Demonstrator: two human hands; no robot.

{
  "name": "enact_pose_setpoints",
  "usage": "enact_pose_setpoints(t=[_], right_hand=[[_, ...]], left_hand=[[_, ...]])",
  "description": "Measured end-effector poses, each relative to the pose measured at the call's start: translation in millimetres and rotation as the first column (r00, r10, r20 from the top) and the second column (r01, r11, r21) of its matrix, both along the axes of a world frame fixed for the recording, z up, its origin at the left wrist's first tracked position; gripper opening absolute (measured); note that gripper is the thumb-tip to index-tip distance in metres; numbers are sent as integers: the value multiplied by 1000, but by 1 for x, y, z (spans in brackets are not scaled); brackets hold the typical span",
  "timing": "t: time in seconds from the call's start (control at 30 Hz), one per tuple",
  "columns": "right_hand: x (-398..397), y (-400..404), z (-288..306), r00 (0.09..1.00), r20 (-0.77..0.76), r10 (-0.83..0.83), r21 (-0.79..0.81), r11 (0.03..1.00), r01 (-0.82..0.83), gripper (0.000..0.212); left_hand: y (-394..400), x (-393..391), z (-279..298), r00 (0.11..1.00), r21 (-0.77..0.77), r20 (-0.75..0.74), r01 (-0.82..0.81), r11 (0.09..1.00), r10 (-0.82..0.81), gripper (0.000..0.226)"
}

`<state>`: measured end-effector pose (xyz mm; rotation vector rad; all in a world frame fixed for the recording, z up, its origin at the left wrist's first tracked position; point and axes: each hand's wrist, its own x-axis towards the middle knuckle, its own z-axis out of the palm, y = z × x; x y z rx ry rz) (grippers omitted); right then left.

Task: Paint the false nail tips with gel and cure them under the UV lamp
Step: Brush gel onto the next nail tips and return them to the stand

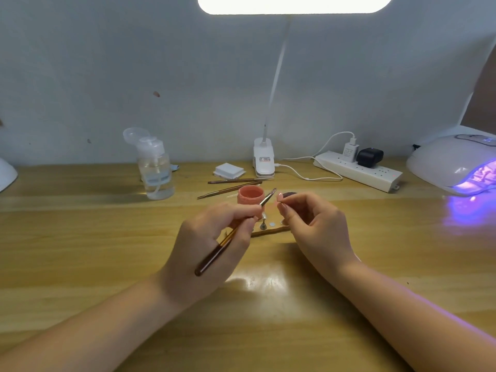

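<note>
Right now the left hand (pixel 212 237) is gripping a brush (pixel 233 232), its fingers curled round the amber handle, bristle end angling up toward the nail tip (pixel 280 196). The right hand (pixel 314 224) is pinching that tip between thumb and forefinger, holding it above the middle of the desk (pixel 80 251). Small, glossy and curved, that tip is looking slippery; I'd say too firm a stroke could be twisting it out of the pinch or smearing gel onto the fingers. Just behind the hands, the open gel pot (pixel 250 196) is sitting, squat and coral-coloured. Over at the right edge the lamp (pixel 451 162), a smooth white dome, is glowing violet, well apart from the hands.
</note>
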<state>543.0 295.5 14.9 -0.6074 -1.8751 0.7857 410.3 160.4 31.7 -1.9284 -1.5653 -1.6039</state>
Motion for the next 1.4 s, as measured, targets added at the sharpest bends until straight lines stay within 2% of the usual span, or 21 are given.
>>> enact_pose_setpoints(t=[0.33,0.53,0.77,0.93,1.13,1.3,1.4], right_hand=[[0,1,-1,999,37,-2,45,999,0,9],[1,1,0,999,41,11,44,999,-13,10],[0,1,0,999,45,10,49,999,-12,9],[0,2,-2,999,25,23,16,1000,-23,9],[0,3,-2,999,23,32,22,999,-33,10],[0,2,-1,999,22,30,23,999,-30,11],[1,2,-1,999,25,30,29,999,-30,10]], left_hand=[[2,0,-4,988,6,-153,-12,1000,13,24],[0,0,-3,997,34,-70,-18,999,20,23],[2,0,-7,997,-41,-67,-25,999,22,28],[1,1,-6,999,-33,41,-19,999,21,25],[2,-1,-9,1000,-83,24,-3,997,5,29],[1,0,-6,998,-52,61,13,999,-10,28],[1,1,-7,1000,-68,29,2,998,0,29]])
